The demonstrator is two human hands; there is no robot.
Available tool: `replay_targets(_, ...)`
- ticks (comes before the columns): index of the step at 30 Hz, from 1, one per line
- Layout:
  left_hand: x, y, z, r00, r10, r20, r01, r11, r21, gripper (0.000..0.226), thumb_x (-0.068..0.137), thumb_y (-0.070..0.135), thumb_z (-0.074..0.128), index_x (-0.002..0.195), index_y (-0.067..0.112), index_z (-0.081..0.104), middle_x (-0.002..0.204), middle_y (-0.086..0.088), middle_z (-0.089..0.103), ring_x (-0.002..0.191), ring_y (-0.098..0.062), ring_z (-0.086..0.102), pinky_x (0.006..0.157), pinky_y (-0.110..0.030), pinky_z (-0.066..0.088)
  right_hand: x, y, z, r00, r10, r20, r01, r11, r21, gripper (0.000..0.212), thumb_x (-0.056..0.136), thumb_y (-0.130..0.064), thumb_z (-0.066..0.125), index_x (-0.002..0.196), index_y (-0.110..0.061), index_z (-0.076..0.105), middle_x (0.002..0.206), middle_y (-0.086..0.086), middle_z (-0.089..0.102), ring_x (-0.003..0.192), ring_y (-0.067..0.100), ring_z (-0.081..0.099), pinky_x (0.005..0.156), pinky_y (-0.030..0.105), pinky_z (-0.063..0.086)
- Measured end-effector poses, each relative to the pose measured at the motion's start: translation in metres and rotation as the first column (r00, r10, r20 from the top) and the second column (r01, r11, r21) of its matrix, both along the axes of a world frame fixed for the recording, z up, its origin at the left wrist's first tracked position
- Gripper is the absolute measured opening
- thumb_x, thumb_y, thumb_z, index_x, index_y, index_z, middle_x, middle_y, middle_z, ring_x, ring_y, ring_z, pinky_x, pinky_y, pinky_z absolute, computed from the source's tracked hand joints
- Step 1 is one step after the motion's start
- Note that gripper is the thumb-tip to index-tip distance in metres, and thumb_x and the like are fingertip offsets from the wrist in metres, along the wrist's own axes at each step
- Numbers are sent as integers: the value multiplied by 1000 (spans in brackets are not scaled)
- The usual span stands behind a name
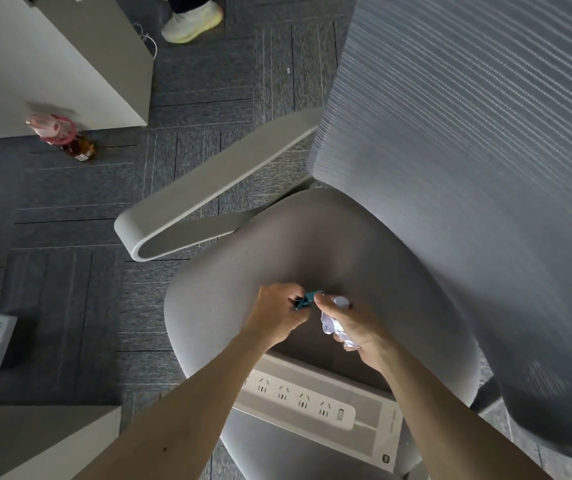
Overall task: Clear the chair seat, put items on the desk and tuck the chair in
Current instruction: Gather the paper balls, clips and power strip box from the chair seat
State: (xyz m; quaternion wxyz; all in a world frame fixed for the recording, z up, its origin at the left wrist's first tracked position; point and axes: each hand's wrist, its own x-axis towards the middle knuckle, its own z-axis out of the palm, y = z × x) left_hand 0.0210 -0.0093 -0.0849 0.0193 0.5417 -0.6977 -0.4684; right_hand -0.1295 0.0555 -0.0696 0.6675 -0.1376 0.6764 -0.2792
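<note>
Nearest, a boxed power strip (315, 407) lies on the chair seat (215, 306), long axis running left to right, just beneath both forearms. Past it, the right hand (354, 327) is closed around crumpled paper (333, 327). The left hand (277, 315) pinches a small teal clip (309, 299), touching the right thumb. Both loads sit over mid-seat. The box is closest to the right arm. Farther off, a bottle (66, 140) stands on the floor by a white table (35, 64) at far left.

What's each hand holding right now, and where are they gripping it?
The left hand pinches a teal binder clip at its near end. The right hand closes around a crumpled white paper, with the thumb touching the clip.
</note>
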Motion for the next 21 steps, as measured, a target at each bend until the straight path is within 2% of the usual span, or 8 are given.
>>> replay_targets(2, -6, -2, 7, 992, -24, -125, 37, 994, 103, 8, 76, 8, 78, 80, 8, 71, 69, 0, 72, 63, -10, 69, 56, -25, 52, 0, -2, 1, 998, 50, 24, -49, 998, -45, 46, 86, -47, 66, 51, -19, 54, 41, -7, 50, 33, 6, 30, 36, 16, 19)
replay_targets(5, -10, -8, 16, 985, -9, -171, 44, 979, 199, 13, 80, 5, 75, 91, 0, 71, 85, -18, 75, 80, -30, 72, 72, -36, 55, -5, -1, 3, 996, 72, 48, -68, 994, -86, 46, 88, -41, 66, 48, -22, 54, 41, -7, 50, 32, 5, 32, 35, 14, 21)
replay_targets(9, -18, -10, 24, 990, -30, -134, 49, 988, 146, 8, 78, -4, 69, 86, -2, 69, 82, -24, 70, 69, -20, 59, 65, -36, 50, -9, 0, 5, 996, 85, -24, -87, 993, -79, 48, 89, -36, 65, 48, -15, 55, 40, -5, 51, 30, 6, 34, 34, 14, 24)
replay_targets(11, -20, -9, 27, 985, -33, -167, 56, 989, 137, 15, 75, -6, 74, 87, 1, 68, 78, -20, 68, 63, -13, 58, 62, -31, 50, -10, 1, 6, 992, 103, -79, -109, 991, -79, 42, 89, -33, 66, 54, -12, 57, 43, -3, 53, 31, 7, 37, 35, 14, 26)
replay_targets(14, -18, -7, 31, 978, -62, -198, 84, 991, 103, 34, 68, 4, 86, 94, 15, 67, 75, -9, 67, 58, -6, 59, 58, -18, 49, -14, 6, 8, 988, 113, -103, -121, 989, -80, 31, 86, -30, 69, 61, -14, 63, 46, -3, 57, 34, 5, 43, 35, 16, 29)
replay_targets(17, -18, -3, 38, 972, -102, -210, 124, 988, 91, 40, 65, 9, 88, 97, 16, 65, 80, 3, 64, 62, -2, 59, 61, -17, 50, -16, 8, 11, 987, 120, -112, -130, 987, -91, 17, 85, -29, 71, 78, -14, 71, 50, -5, 60, 42, 8, 51, 37, 17, 34)
replay_targets(19, -18, 0, 41, 965, -100, -242, 136, 981, 138, 52, 65, 11, 88, 108, 19, 62, 87, 4, 63, 67, -3, 61, 64, -17, 53, -16, 8, 12, 985, 110, -134, -125, 987, -104, 13, 86, -25, 70, 76, -17, 70, 50, -6, 60, 43, 9, 54, 39, 18, 35)
replay_targets(21, -11, 2, 42, 978, -79, -194, 117, 974, 194, 69, 63, 16, 90, 121, 23, 54, 99, 1, 60, 80, -13, 63, 74, -27, 56, -17, 10, 14, 986, 104, -133, -120, 986, -117, 16, 86, -23, 69, 71, -18, 69, 49, -5, 59, 42, 9, 53, 38, 17, 34)
